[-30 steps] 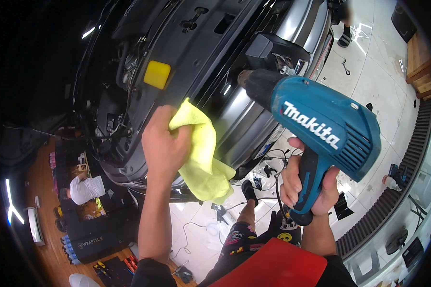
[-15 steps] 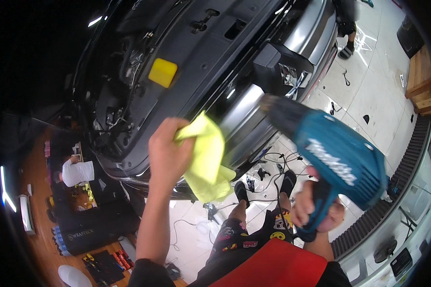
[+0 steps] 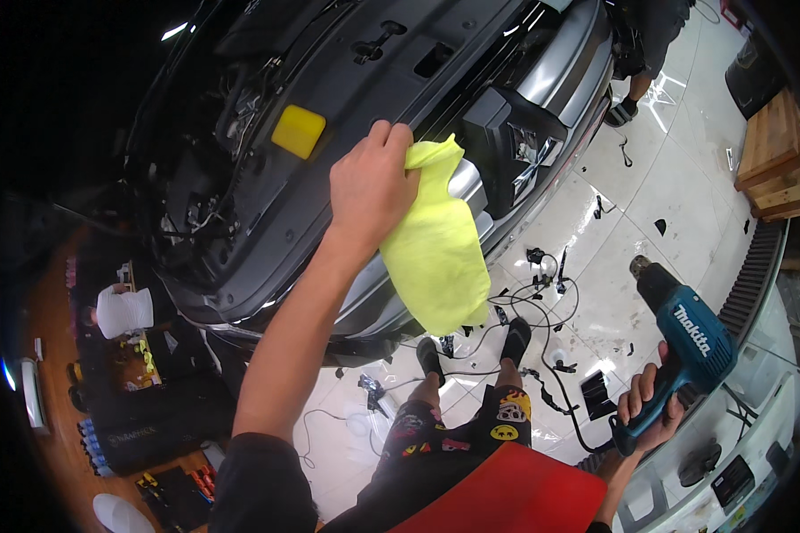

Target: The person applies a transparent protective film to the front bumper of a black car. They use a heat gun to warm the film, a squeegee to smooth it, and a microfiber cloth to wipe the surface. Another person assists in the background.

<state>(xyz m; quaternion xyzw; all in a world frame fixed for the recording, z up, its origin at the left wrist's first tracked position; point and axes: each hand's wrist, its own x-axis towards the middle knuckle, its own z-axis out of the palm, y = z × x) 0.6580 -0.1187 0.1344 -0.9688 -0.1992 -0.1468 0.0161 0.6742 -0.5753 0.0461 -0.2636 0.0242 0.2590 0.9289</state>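
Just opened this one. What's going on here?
A person stands at the front of a car. Their left hand grips a yellow-green cloth, which hangs in front of the car's silver-gray bodywork; whether it touches is unclear. Their right hand holds a teal heat gun by its handle, out to the right and apart from the car. A yellow block lies on the car.

We read white lettering [image 3: 692,330] on the teal heat gun [image 3: 711,348]; pale lettering [image 3: 133,435] on the black cover [image 3: 182,413] looks blurred to us.
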